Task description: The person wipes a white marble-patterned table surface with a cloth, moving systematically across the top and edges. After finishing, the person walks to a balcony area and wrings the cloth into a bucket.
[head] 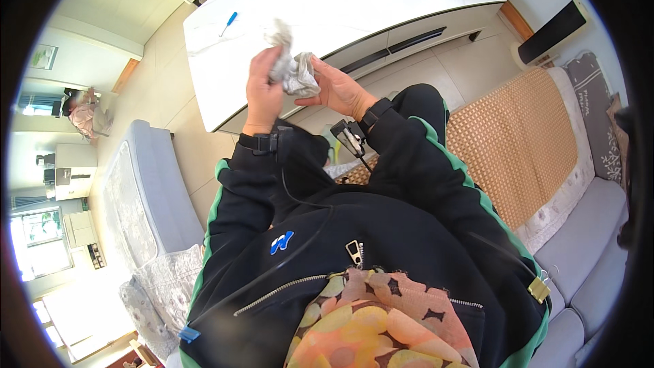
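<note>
Both of my hands hold a crumpled pale grey-white cloth near the front edge of a white marble-patterned table. My left hand grips the cloth's left side; a loose end sticks up above the fingers, and motion blurs it. My right hand has its thumb against the right side of the cloth, with the fingers curved beneath. Towards the table's left end lies a small screwdriver with a blue handle, apart from my hands.
Drawers with dark handles line the table's near side. A woven mat covers the grey sofa at right. A grey padded seat stands at left. Farther off, another person is low near the floor.
</note>
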`<action>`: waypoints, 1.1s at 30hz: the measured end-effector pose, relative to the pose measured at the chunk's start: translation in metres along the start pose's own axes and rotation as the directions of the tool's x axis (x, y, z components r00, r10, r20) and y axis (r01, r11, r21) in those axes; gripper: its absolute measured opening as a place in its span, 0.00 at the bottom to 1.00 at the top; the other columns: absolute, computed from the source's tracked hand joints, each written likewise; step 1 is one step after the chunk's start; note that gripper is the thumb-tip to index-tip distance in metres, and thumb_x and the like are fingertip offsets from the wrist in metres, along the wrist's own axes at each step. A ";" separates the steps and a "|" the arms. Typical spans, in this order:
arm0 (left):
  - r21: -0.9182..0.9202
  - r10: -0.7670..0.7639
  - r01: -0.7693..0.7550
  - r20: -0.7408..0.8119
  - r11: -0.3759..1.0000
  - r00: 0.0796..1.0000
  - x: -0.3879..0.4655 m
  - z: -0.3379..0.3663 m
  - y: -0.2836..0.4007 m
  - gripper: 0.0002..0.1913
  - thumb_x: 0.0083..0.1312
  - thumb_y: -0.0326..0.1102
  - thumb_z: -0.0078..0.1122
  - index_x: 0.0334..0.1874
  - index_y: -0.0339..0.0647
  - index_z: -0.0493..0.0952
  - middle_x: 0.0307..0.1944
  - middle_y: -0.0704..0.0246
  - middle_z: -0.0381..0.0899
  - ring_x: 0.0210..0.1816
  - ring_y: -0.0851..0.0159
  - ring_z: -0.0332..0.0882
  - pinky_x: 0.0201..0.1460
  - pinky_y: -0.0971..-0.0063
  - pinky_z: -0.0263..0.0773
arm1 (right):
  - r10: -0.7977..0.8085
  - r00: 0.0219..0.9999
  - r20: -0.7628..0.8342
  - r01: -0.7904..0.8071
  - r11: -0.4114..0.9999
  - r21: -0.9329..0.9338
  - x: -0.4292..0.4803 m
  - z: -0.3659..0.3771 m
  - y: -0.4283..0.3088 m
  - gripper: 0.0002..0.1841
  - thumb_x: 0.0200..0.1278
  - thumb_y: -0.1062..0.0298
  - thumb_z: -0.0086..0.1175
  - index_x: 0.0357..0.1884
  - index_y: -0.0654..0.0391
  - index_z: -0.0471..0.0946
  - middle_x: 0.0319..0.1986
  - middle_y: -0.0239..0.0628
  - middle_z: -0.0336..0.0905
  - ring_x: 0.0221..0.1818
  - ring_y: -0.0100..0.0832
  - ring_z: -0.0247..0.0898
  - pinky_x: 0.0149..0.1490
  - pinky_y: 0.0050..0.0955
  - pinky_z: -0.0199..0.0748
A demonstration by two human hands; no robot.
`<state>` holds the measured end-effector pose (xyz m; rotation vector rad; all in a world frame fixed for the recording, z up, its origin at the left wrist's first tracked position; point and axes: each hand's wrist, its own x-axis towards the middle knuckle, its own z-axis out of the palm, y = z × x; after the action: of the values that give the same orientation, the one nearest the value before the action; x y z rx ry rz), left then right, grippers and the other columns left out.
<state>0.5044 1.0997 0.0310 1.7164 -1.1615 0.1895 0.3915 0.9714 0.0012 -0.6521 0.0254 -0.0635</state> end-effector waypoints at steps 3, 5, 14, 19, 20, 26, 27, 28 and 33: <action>0.230 0.116 -0.195 0.320 0.953 0.940 -0.017 0.017 0.011 0.27 0.50 0.17 0.50 0.56 0.41 0.74 0.57 0.59 0.71 0.59 0.51 0.69 0.61 0.66 0.68 | 0.037 0.996 -0.079 -0.039 0.999 -0.025 -0.008 -0.015 0.012 0.24 0.68 0.45 0.49 0.57 0.50 0.69 0.47 0.31 0.76 0.47 0.29 0.75 0.48 0.37 0.79; 0.197 0.142 -0.244 0.424 0.950 0.895 -0.023 0.028 0.013 0.33 0.49 0.24 0.57 0.63 0.39 0.67 0.62 0.56 0.68 0.66 0.50 0.63 0.67 0.65 0.61 | 0.076 0.974 -0.216 -0.097 0.991 -0.089 -0.009 -0.029 0.021 0.24 0.67 0.43 0.49 0.57 0.50 0.70 0.46 0.29 0.76 0.45 0.27 0.75 0.47 0.36 0.79; 0.073 -0.270 0.261 0.357 0.962 0.894 -0.032 0.027 -0.096 0.41 0.61 0.48 0.61 0.71 0.36 0.54 0.69 0.52 0.57 0.71 0.50 0.53 0.72 0.60 0.49 | 0.052 0.780 -0.623 -0.108 0.993 -0.053 -0.015 -0.133 0.053 0.16 0.65 0.57 0.56 0.51 0.49 0.69 0.41 0.29 0.77 0.42 0.29 0.76 0.40 0.40 0.80; 0.558 -0.440 0.270 0.194 0.784 0.877 -0.021 0.009 -0.209 0.40 0.64 0.58 0.52 0.72 0.39 0.54 0.71 0.52 0.54 0.73 0.48 0.46 0.74 0.56 0.41 | -0.050 0.616 -0.786 -0.114 0.982 -0.152 -0.011 -0.199 0.033 0.19 0.65 0.58 0.56 0.54 0.48 0.64 0.43 0.30 0.76 0.42 0.32 0.75 0.39 0.43 0.80; 0.607 -0.426 0.258 0.148 0.752 0.893 -0.023 0.010 -0.224 0.39 0.65 0.59 0.49 0.72 0.40 0.54 0.71 0.53 0.53 0.73 0.49 0.45 0.74 0.55 0.40 | -0.089 0.565 -0.820 -0.117 0.975 -0.187 -0.008 -0.211 0.026 0.20 0.65 0.59 0.55 0.54 0.48 0.63 0.44 0.31 0.75 0.42 0.33 0.76 0.39 0.43 0.80; 0.860 -0.461 0.195 0.052 0.472 0.886 -0.045 0.022 -0.260 0.32 0.69 0.57 0.40 0.72 0.50 0.56 0.72 0.59 0.51 0.74 0.53 0.44 0.74 0.50 0.37 | -0.284 0.383 -0.879 -0.116 0.929 -0.351 0.029 -0.265 -0.024 0.19 0.66 0.62 0.53 0.55 0.51 0.61 0.48 0.36 0.73 0.43 0.38 0.76 0.35 0.44 0.80; 0.854 -0.429 0.196 0.035 0.482 0.902 -0.046 0.024 -0.261 0.32 0.69 0.57 0.41 0.72 0.51 0.56 0.72 0.59 0.52 0.74 0.53 0.44 0.73 0.51 0.37 | -0.311 0.361 -0.879 -0.120 0.919 -0.375 0.037 -0.271 -0.030 0.20 0.65 0.61 0.53 0.54 0.53 0.61 0.49 0.37 0.72 0.43 0.38 0.76 0.36 0.44 0.80; 0.848 -0.414 0.193 0.034 0.493 0.910 -0.047 0.025 -0.260 0.32 0.69 0.57 0.41 0.72 0.52 0.57 0.72 0.60 0.52 0.74 0.53 0.45 0.73 0.51 0.38 | -0.336 0.361 -0.870 -0.081 0.918 -0.388 0.045 -0.274 -0.031 0.20 0.65 0.61 0.53 0.54 0.53 0.61 0.50 0.39 0.72 0.45 0.39 0.75 0.36 0.44 0.80; 0.878 -0.370 0.151 0.031 0.455 0.929 -0.047 0.024 -0.257 0.29 0.68 0.55 0.45 0.69 0.54 0.62 0.70 0.62 0.56 0.72 0.52 0.49 0.72 0.51 0.43 | -0.424 0.196 -0.884 -0.004 0.902 -0.433 0.108 -0.262 0.024 0.24 0.66 0.56 0.51 0.55 0.64 0.62 0.46 0.47 0.72 0.36 0.37 0.75 0.28 0.34 0.79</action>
<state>0.6668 1.1152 -0.1740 2.8843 -0.9662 0.4647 0.4886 0.8248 -0.2218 -0.8812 1.2642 -0.7992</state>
